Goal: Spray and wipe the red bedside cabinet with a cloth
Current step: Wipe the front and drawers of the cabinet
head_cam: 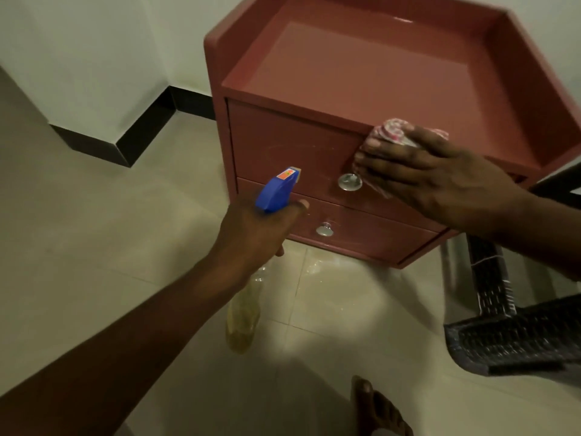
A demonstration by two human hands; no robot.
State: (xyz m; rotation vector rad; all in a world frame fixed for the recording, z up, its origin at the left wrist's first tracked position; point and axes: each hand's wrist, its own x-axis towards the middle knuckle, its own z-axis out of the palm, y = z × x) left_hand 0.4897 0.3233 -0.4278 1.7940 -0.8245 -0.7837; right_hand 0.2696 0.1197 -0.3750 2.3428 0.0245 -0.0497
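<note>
Cabinet top [377, 73] bare, walled on three sides, open toward front. Tiled floor [94, 231] left of cabinet free. Dark woven chair [509, 335] crowds right side; round knobs [350, 181] jut from drawer fronts.

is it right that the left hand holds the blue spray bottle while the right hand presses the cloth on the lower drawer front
Not quite. In the head view the right hand presses the cloth on the upper drawer front, beside its knob. The left hand does hold the blue spray bottle.

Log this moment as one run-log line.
left hand: holds spray bottle | right hand: presses cloth on top drawer | cabinet: wiping
</note>
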